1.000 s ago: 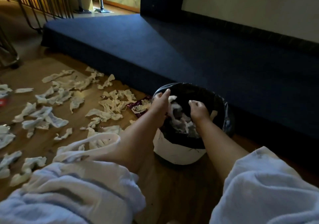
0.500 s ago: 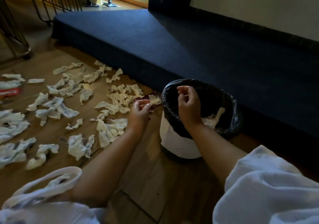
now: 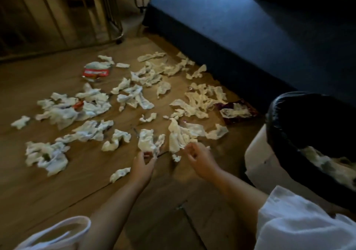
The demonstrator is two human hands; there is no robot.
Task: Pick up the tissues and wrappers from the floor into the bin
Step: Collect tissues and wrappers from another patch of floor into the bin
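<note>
Head: L hand [image 3: 143, 166] pinches tissue [image 3: 147, 141]; R hand [image 3: 200, 161] curled, grip unclear.

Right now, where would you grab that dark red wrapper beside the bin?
Pinch the wrapper by its near edge, coming in low from the left. It lies flat with a tissue across its middle, the bin crowds its right side, and the blue platform sits close behind.

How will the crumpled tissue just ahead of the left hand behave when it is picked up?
The tissue is thin and crumpled, so it will probably hang limp and weigh almost nothing. Its edges look ragged, so a hard pull may tear it. Lying on the wooden floor, it should not roll.
</note>
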